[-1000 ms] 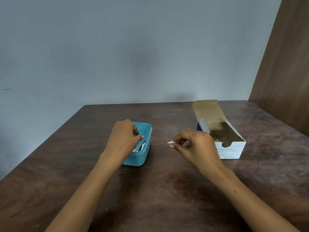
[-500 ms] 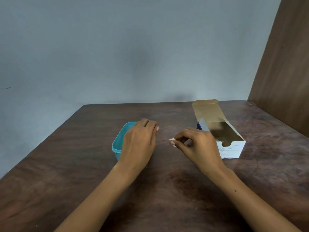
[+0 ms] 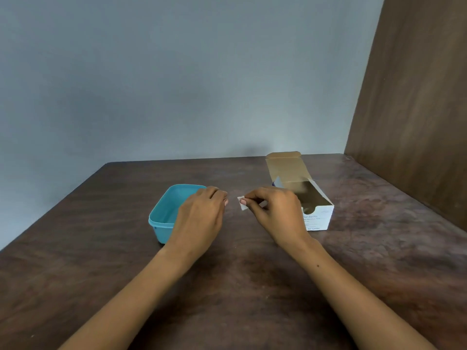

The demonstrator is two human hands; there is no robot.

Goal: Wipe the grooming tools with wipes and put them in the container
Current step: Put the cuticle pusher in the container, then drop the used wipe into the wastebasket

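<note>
The right hand (image 3: 275, 213) pinched a small white square wipe (image 3: 243, 203) between its thumb and first finger, just above the dark brown wooden tabletop (image 3: 252, 286). The left hand (image 3: 201, 218) was close beside it with its fingers softly bent and holding nothing, and it covered part of the blue plastic container (image 3: 164, 213) that sat on the tabletop. An open white cardboard box (image 3: 317, 218) stood behind the right hand.

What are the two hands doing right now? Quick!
Left hand: open, holding nothing, hovering over the teal container.
Right hand: pinching a small white wipe between thumb and fingers.
</note>
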